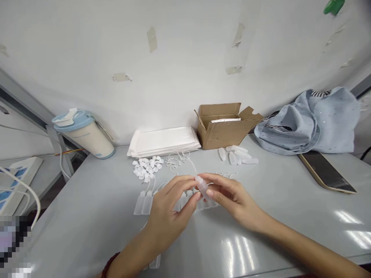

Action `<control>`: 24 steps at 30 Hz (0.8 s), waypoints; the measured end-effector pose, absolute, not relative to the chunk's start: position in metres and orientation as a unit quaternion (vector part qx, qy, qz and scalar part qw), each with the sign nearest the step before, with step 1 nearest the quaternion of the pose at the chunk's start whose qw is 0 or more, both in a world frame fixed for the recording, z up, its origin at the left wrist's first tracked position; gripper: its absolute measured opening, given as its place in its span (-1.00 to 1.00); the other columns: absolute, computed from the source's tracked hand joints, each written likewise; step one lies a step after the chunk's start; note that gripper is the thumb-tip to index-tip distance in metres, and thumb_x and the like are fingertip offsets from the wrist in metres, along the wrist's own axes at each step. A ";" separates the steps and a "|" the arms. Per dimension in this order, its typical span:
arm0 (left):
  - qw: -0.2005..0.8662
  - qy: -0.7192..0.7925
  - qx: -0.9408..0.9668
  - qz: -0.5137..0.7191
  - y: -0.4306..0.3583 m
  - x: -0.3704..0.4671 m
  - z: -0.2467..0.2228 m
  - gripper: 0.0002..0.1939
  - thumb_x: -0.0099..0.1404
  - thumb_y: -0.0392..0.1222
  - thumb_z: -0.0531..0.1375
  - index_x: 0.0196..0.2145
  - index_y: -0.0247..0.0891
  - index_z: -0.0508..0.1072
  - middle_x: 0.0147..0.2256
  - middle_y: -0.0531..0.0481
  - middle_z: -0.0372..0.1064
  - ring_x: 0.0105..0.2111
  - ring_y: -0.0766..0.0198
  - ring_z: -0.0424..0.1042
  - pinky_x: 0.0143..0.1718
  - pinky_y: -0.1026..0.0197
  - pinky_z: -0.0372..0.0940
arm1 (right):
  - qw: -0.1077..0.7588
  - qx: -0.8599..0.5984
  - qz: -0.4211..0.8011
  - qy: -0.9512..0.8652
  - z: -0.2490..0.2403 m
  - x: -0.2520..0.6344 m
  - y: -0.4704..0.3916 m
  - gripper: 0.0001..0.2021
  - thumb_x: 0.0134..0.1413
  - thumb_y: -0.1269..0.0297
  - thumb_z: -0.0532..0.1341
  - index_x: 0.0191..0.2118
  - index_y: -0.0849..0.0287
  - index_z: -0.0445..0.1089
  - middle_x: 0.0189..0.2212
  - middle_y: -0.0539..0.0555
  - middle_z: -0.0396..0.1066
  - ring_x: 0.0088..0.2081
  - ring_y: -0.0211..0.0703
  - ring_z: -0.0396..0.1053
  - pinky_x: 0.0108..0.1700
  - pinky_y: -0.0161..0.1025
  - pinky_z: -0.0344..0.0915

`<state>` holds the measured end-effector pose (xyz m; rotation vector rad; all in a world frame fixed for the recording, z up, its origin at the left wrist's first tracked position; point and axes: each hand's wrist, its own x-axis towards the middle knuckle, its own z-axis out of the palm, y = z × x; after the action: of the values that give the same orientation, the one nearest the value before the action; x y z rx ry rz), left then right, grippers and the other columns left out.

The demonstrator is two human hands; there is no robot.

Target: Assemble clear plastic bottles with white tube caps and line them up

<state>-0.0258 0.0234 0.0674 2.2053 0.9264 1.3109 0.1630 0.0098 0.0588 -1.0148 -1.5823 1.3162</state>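
Observation:
A small translucent plastic bottle [203, 187] with a white top is tilted between my hands. My right hand [236, 199] pinches its body between thumb and fingers. The fingertips of my left hand [172, 204] are closed about the bottle's top and side. A thin white tube [191, 165] shows just above the top. Behind and beneath my hands lies a row of similar bottles with tubes, including a bottle [139, 203] at the left end; my hands cover part of the row. More bottles lie partly under my left forearm, such as a bottle [155, 262].
Small white caps [147, 166] lie in a pile beside loose thin tubes [173, 162]. Loose bottles [239, 155] lie before an open cardboard box [224, 135]. Around them are stacked white packets [164, 141], a tumbler [87, 135], a blue cloth bag [330, 123] and a phone [327, 172].

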 end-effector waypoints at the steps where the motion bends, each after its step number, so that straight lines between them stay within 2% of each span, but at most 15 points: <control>1: 0.209 0.329 0.792 0.470 0.024 -0.026 0.069 -0.79 0.24 -0.45 0.18 -0.19 -0.25 0.45 -0.22 -0.01 0.48 -0.21 0.34 0.47 -0.17 0.34 0.36 | 0.409 -0.402 0.530 -0.624 0.059 0.163 0.010 -0.70 0.24 0.25 0.12 0.07 0.07 0.30 -0.31 0.05 0.50 -0.26 -0.18 0.44 -0.18 -0.18 0.32; 4: 0.204 0.326 0.799 0.462 0.026 -0.029 0.070 -0.80 0.25 -0.45 0.16 -0.20 -0.25 0.45 -0.27 0.01 0.47 -0.26 0.35 0.46 -0.24 0.33 0.36 | 0.412 -0.378 0.575 -0.597 0.059 0.162 0.011 -0.72 0.25 0.25 0.12 0.06 0.05 0.32 -0.29 0.03 0.50 -0.27 -0.21 0.44 -0.15 -0.19 0.33; 6: 0.163 0.328 0.808 0.462 0.027 -0.030 0.069 -0.81 0.26 -0.44 0.17 -0.19 -0.27 0.44 -0.24 -0.04 0.44 -0.24 0.30 0.44 -0.22 0.28 0.36 | 0.418 -0.351 0.617 -0.567 0.058 0.161 0.012 -0.73 0.25 0.26 0.13 0.05 0.05 0.33 -0.26 0.04 0.50 -0.26 -0.22 0.45 -0.15 -0.20 0.34; 10: 0.059 0.285 0.854 0.431 0.029 -0.030 0.065 -0.72 0.22 -0.37 0.24 -0.09 -0.34 0.38 -0.10 -0.19 0.36 -0.03 0.09 0.32 0.00 0.03 0.30 | 0.428 -0.292 0.707 -0.481 0.055 0.160 0.016 -0.74 0.23 0.30 0.15 0.03 0.09 0.36 -0.17 0.09 0.48 -0.23 -0.21 0.47 -0.14 -0.20 0.35; 14: 0.011 0.267 0.882 0.387 0.028 -0.029 0.062 -0.61 0.21 -0.31 0.27 -0.03 -0.43 0.31 -0.06 -0.25 0.34 0.06 0.02 0.23 0.10 -0.03 0.23 | 0.422 -0.272 0.757 -0.418 0.053 0.159 0.017 -0.72 0.24 0.33 0.14 0.05 0.15 0.33 -0.16 0.14 0.48 -0.20 -0.16 0.49 -0.07 -0.16 0.32; 19: -0.004 0.275 0.888 0.370 0.028 -0.032 0.062 -0.67 0.22 -0.30 0.26 -0.06 -0.39 0.33 -0.03 -0.23 0.34 0.10 -0.03 0.18 0.10 -0.07 0.23 | 0.407 -0.259 0.753 -0.448 0.055 0.156 0.016 -0.70 0.24 0.32 0.14 0.07 0.16 0.31 -0.17 0.14 0.48 -0.14 -0.13 0.47 -0.03 -0.12 0.30; 24: -0.005 0.262 0.920 0.291 0.029 -0.037 0.062 -0.66 0.22 -0.34 0.23 -0.03 -0.35 0.33 0.01 -0.19 0.33 0.13 -0.07 0.14 0.07 -0.10 0.25 | 0.391 -0.336 0.647 -0.562 0.054 0.153 0.014 -0.65 0.18 0.38 0.18 0.08 0.10 0.27 -0.14 0.08 0.45 -0.18 -0.19 0.43 -0.07 -0.15 0.30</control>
<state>-0.0367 0.0294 0.0623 2.8994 0.8263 0.9168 0.1532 0.0143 0.0544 -0.8529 -1.4280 1.6430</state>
